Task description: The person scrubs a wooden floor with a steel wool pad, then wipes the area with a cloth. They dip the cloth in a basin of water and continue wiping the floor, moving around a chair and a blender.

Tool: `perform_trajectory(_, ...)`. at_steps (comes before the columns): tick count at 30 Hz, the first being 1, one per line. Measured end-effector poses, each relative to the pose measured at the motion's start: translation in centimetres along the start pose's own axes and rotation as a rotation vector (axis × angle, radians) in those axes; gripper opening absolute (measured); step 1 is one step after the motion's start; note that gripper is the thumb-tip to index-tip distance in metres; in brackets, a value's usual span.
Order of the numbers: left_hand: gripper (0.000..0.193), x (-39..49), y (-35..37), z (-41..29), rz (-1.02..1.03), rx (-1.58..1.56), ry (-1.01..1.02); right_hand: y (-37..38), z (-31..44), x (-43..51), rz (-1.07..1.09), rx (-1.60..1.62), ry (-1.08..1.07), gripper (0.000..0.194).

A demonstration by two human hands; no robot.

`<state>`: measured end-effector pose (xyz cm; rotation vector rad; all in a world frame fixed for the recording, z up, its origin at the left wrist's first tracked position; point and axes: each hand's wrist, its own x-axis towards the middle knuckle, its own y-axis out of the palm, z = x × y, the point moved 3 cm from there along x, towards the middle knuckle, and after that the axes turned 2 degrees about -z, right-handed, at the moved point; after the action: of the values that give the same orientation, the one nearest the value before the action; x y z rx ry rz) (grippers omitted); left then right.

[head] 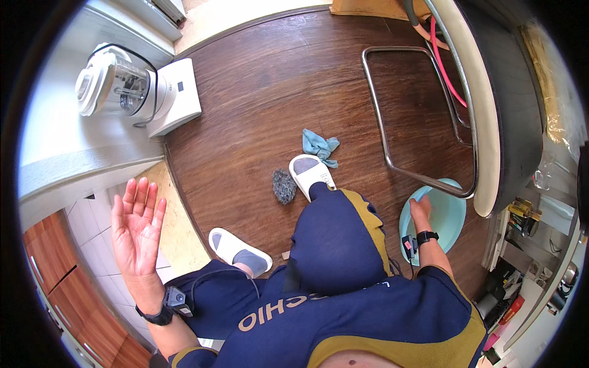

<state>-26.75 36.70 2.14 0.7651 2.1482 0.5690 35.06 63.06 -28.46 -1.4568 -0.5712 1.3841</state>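
Note:
My left hand (pixel 138 230) is raised at the left, palm up and fingers apart, with nothing in it. At the right my right hand (pixel 419 209) grips the rim of a light turquoise plastic basin (pixel 446 221), its fingers over the inner side; the basin is tilted. A crumpled blue cloth (pixel 320 146) lies on the dark wood-look floor (pixel 257 101), just beyond the toe of one white slide sandal (pixel 307 171). Beside that sandal is a grey, fuzzy scrubbing pad or wad (pixel 284 186). The other white sandal (pixel 225 246) stands further left.
A metal-framed chair (pixel 386 138) with a padded edge stands at the right, partly over the basin. A blender (pixel 133 87) and a white box-shaped appliance (pixel 184 92) are at the upper left. Wooden drawers (pixel 69 294) stand lower left, and cluttered shelves (pixel 515 257) lower right.

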Motion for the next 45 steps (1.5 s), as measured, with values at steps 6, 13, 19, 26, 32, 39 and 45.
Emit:
perform_trajectory(6, 0.039, 0.5, -0.9, 0.3, -0.021, 0.02, -0.02, 0.6, 4.8, -0.2, -0.113, 0.074, -0.226, 0.042)
perform_trajectory(13, 0.039, 0.5, -1.3, 0.6, -0.003, 0.025, -0.026, 1.5, 3.7, -0.3, -0.006, 0.582, -0.147, 0.037)
perform_trajectory(19, 0.038, 0.6, -1.4, 0.6, -0.003, 0.035, -0.033, 1.4, 6.0, -2.4, -0.117, 0.259, -0.225, 0.059)
perform_trajectory(26, 0.039, 0.2, -1.6, 0.8, 0.041, 0.019, -0.036, -0.3, 10.5, -7.1, -0.131, 0.253, -0.247, 0.07)
perform_trajectory(32, 0.04, -0.1, -1.9, 0.8, 0.061, 0.025, -0.012, 0.2, 10.1, -5.4, -0.055, 0.483, -0.084, 0.06)
perform_trajectory(39, 0.04, -0.4, -2.1, 0.5, 0.053, -0.004, -0.022, -1.1, 10.9, -4.5, 0.099, 0.643, 0.075, 0.05)
perform_trajectory(45, 0.039, -0.9, -2.0, 0.5, 0.011, -0.014, -0.038, -3.2, 17.2, -7.8, 0.35, 0.744, -0.13, 0.039)
